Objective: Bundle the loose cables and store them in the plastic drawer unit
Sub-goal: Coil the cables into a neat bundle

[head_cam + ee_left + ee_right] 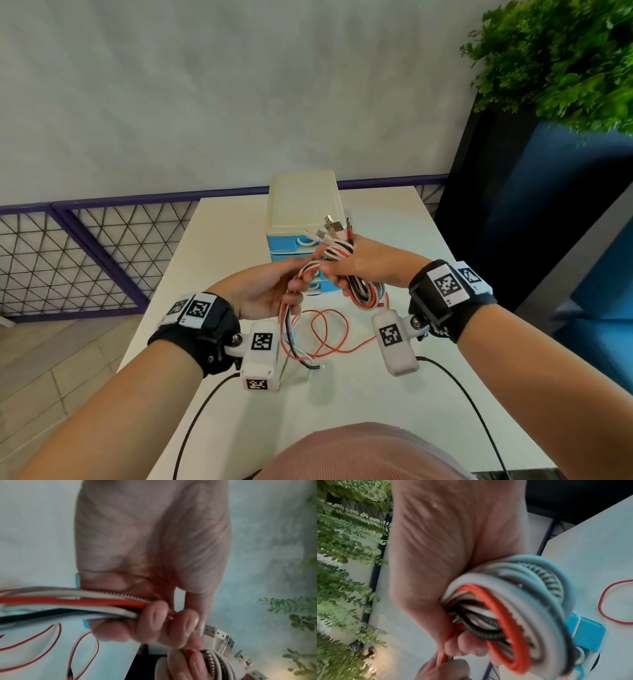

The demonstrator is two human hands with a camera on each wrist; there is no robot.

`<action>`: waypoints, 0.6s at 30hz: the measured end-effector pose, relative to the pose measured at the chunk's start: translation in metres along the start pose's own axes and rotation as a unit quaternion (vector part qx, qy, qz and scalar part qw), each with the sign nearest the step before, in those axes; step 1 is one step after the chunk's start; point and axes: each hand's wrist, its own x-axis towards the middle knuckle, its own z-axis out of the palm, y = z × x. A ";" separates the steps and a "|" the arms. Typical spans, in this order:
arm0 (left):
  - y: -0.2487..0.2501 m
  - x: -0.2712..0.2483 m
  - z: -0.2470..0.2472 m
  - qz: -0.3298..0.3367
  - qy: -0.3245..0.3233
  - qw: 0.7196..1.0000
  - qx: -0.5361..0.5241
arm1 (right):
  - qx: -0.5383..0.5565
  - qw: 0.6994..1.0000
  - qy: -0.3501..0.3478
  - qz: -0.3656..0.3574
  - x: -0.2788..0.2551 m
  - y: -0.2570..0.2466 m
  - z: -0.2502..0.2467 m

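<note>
Left hand [270, 291] has its fingers curled round a run of loose strands, red, white, black and a metal-sprung one, their tails trailing down onto the white table [428, 404] near the body. Right hand [368, 265] clenches the cables [364, 291], wound into a fat multicolour coil with USB plugs fanning out on top, held just in front of the blue drawer unit [301, 205]

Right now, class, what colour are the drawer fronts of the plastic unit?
Blue drawer fronts, under a cream top; head view shows it best.
</note>
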 end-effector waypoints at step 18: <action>-0.013 -0.004 0.013 0.098 -0.014 0.994 0.047 | 0.176 0.982 0.068 0.010 0.014 0.021 -0.012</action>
